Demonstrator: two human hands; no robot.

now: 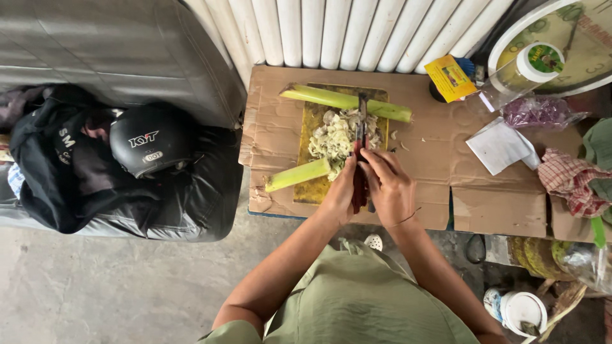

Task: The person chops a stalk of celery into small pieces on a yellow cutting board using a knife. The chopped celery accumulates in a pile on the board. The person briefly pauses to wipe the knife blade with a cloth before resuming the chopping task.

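Note:
A wooden cutting board (310, 118) lies on flattened brown cardboard (421, 137). One long green stalk (344, 100) rests across the board's far edge. A shorter green stalk piece (297, 174) lies at the near left, its right end under my left hand (341, 191). A heap of pale chopped pieces (335, 135) covers the board's middle. My right hand (390, 185) grips a knife (361, 124) by its dark red handle, blade pointing away over the chopped heap. Both hands touch each other at the board's near right corner.
A black helmet (150, 138) and dark clothes lie on a black seat at the left. On the right are a folded white paper (500, 146), a yellow packet (450, 78), a lidded jar (526, 69), a purple bag (539, 113), a checked cloth (569, 179) and a clock face (577, 41).

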